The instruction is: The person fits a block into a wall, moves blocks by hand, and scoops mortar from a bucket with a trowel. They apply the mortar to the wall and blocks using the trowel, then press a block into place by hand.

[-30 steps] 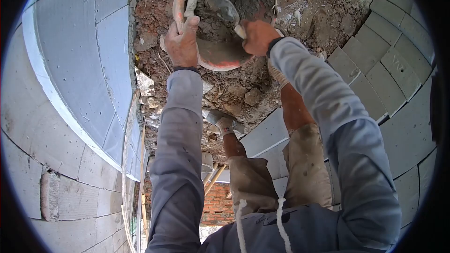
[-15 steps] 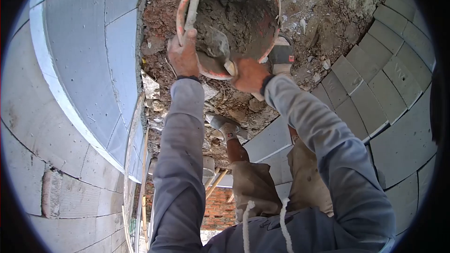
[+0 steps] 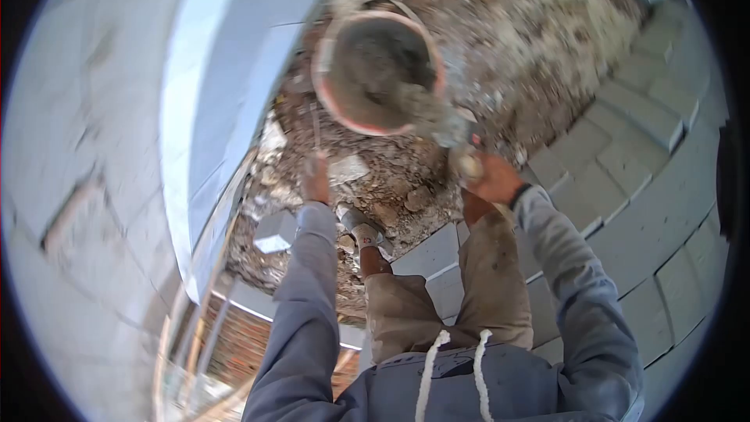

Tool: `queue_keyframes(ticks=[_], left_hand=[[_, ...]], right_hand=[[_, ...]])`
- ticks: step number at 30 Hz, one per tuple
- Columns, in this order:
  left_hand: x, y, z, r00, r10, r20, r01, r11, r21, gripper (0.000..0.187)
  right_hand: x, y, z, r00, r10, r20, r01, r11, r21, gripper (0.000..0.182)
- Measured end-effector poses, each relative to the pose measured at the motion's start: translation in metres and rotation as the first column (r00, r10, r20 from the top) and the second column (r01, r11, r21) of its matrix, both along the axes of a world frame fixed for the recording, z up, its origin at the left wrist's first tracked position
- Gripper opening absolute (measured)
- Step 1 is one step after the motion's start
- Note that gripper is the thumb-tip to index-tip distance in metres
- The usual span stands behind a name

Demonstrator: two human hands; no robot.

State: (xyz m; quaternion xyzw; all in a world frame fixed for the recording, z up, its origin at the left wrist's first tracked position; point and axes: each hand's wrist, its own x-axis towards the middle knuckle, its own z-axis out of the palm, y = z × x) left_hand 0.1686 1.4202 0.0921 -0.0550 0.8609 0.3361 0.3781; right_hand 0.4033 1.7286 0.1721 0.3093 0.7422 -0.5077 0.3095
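My right hand (image 3: 497, 178) is closed around the handle of a trowel (image 3: 451, 128). Grey mortar (image 3: 420, 105) lies on its blurred blade, beside the right rim of a round bucket (image 3: 323, 86). More wet mortar (image 3: 371, 66) fills part of the bucket, which stands on the rubble ground. Below the bucket's left side, my left hand (image 3: 316, 180) has its fingers closed; a thin, smeared line rises from it, too blurred to name.
Grey block walls rise at the left (image 3: 101, 148) and right (image 3: 609, 164). A loose grey block (image 3: 275, 232) lies left of my left sleeve. My feet stand on uneven rubble (image 3: 391, 211). Wooden poles (image 3: 195, 344) lean at the lower left.
My left hand has let go of the bucket's handle and moved down. The trowel has come out of the bucket to the right, loaded with mortar. The view has shifted.
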Motion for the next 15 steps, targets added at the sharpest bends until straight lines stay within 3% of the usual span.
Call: queue_keyframes(ticks=[1, 2, 3, 4, 5, 6, 7, 8, 9, 10, 14, 15], left_hand=[[0.023, -0.044, -0.010, 0.995, -0.094, -0.034, 0.085, 0.976, -0.202, 0.047], [0.055, -0.095, -0.026, 0.993, -0.027, 0.115, 0.033, 0.999, -0.044, 0.036], [0.086, -0.144, -0.039, 0.960, 0.028, 0.279, -0.053, 0.995, 0.082, 0.028], [0.105, -0.109, 0.035, 0.812, -0.584, 0.011, 0.560, 0.773, -0.296, 0.027], [0.115, -0.102, 0.084, 0.720, -0.692, 0.054, 0.665, 0.666, -0.337, 0.024], [0.131, -0.112, 0.099, 0.820, -0.566, 0.092, 0.566, 0.773, -0.288, 0.030], [0.151, -0.121, 0.114, 0.938, -0.306, 0.165, 0.337, 0.915, -0.222, 0.039], [0.163, -0.129, 0.132, 0.969, -0.060, 0.240, 0.108, 0.975, -0.194, 0.050], [0.173, -0.137, 0.149, 0.958, 0.074, 0.278, -0.022, 0.982, -0.188, 0.061], [0.171, -0.147, 0.179, 0.952, 0.096, 0.290, -0.047, 0.984, -0.174, 0.056], [0.120, -0.243, 0.353, 0.933, -0.032, 0.358, 0.130, 0.958, -0.254, 0.044], [0.131, -0.279, 0.324, 0.943, -0.041, 0.330, 0.111, 0.974, -0.198, 0.047]], right_hand=[[0.003, 0.001, 0.013, 0.999, 0.038, -0.025, -0.037, 0.999, 0.032, 0.042], [-0.006, 0.003, 0.045, 0.998, 0.051, -0.037, -0.047, 0.994, 0.100, 0.042], [-0.003, 0.003, 0.052, 0.988, 0.156, 0.011, -0.156, 0.987, 0.044, 0.043], [-0.002, 0.002, 0.068, 0.980, 0.198, 0.007, -0.198, 0.980, 0.026, 0.045], [-0.006, -0.005, 0.086, 0.950, 0.310, -0.038, -0.305, 0.947, 0.099, 0.047], [-0.006, -0.012, 0.098, 0.946, 0.323, -0.023, -0.322, 0.946, 0.040, 0.049], [-0.005, -0.022, 0.113, 0.910, 0.403, 0.097, -0.414, 0.890, 0.191, 0.050], [-0.020, -0.039, 0.139, 0.895, 0.431, 0.116, -0.446, 0.873, 0.195, 0.052], [-0.042, -0.057, 0.165, 0.822, 0.534, 0.196, -0.563, 0.814, 0.144, 0.054], [-0.060, -0.078, 0.192, 0.735, 0.614, 0.288, -0.660, 0.745, 0.094, 0.055], [-0.098, -0.185, 0.258, 0.630, 0.764, 0.137, -0.772, 0.598, 0.215, 0.058], [-0.104, -0.213, 0.261, 0.609, 0.781, 0.137, -0.791, 0.587, 0.172, 0.058]])
